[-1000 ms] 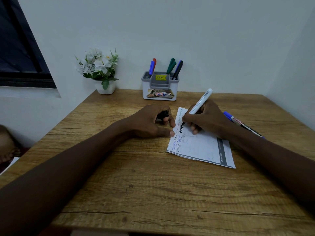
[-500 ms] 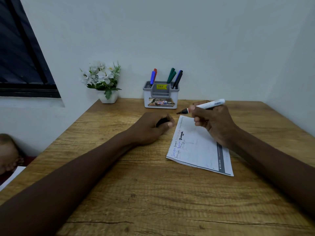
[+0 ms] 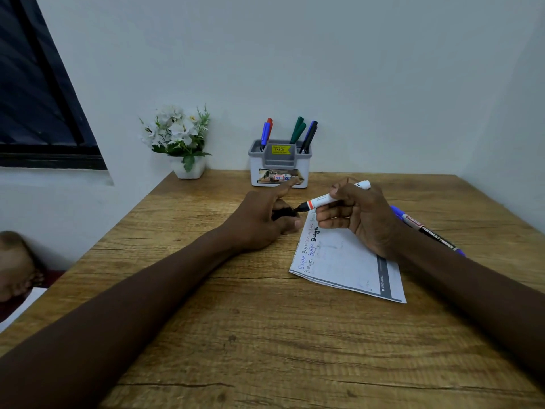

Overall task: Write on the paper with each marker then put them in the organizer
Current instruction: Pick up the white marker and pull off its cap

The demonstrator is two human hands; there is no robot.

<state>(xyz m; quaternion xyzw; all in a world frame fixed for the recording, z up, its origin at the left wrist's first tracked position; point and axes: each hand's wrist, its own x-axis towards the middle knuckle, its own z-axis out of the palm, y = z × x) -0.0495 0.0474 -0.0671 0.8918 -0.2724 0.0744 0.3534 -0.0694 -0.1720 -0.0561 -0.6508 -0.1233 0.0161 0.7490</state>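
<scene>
My right hand [image 3: 358,218] grips a white marker [image 3: 323,199] with an orange band, held level above the paper, its black tip pointing left. That tip meets a black cap [image 3: 283,213] gripped in my left hand [image 3: 262,221]. The white paper [image 3: 345,261] lies on the wooden table [image 3: 265,335] with several written words along its left edge. A blue-capped marker [image 3: 424,230] lies on the table right of my right hand. The grey and white organizer [image 3: 279,163] stands at the back against the wall, with several markers upright in it.
A white pot of white flowers [image 3: 180,140] stands at the back left of the table. A dark window [image 3: 38,93] is on the left wall. White walls close the table at the back and right.
My right hand lifted the marker off the paper, turned it level and brought its tip leftward to the cap in my left hand. The camera view tilted up slightly.
</scene>
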